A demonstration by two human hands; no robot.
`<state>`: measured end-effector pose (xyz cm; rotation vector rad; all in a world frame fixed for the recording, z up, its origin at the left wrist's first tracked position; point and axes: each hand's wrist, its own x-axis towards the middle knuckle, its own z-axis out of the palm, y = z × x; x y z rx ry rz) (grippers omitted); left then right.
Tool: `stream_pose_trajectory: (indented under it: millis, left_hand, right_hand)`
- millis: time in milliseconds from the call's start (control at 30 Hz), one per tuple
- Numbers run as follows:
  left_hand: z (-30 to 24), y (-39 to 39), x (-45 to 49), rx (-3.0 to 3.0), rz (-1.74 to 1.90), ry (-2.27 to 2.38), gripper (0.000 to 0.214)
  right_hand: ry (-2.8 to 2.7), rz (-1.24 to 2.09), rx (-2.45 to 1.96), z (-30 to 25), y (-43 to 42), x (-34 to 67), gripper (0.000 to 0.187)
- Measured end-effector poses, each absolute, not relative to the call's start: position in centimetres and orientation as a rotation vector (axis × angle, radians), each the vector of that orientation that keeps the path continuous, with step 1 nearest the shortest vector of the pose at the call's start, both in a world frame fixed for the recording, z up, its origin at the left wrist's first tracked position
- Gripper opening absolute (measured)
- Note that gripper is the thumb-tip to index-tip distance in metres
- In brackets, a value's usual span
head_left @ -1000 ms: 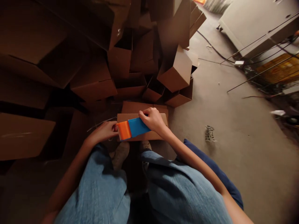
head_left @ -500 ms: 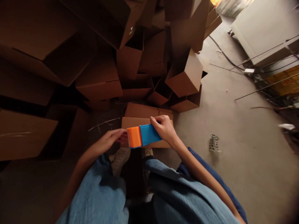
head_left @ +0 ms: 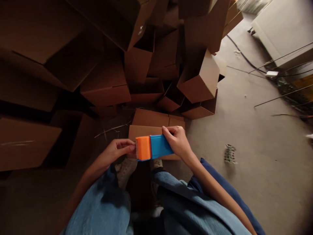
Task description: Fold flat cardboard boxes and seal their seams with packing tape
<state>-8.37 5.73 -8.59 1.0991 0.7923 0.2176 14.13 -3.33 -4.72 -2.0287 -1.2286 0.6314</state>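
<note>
A person's left hand (head_left: 119, 151) curls its fingers around the orange end of a blue-and-orange tape dispenser (head_left: 154, 148), while the right hand (head_left: 177, 142) pinches the blue body, fingers pressed together over its top edge, above the near edge of a flattened cardboard box (head_left: 146, 133).

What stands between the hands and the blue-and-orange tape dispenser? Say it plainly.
Nothing visible. The right hand grips the blue body of the tape dispenser, and the left hand meets its orange end with nothing between them. A cardboard box lies beneath the dispenser, with nothing visible between them.
</note>
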Motion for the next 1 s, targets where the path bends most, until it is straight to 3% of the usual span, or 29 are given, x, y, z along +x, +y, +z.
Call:
stream_pose_trajectory:
  millis: [367,1000]
  left_hand:
    - [-9.4,5.6,-8.0,1.078,0.257,0.909,0.046]
    - [-8.0,6.3,-8.7,1.396,0.333,0.921,0.04]
  right_hand:
    - [-1.218,0.567,-2.07,-4.6,-3.5,13.5,0.046]
    - [-1.377,0.613,-2.115,-3.6,-4.6,13.1,0.057]
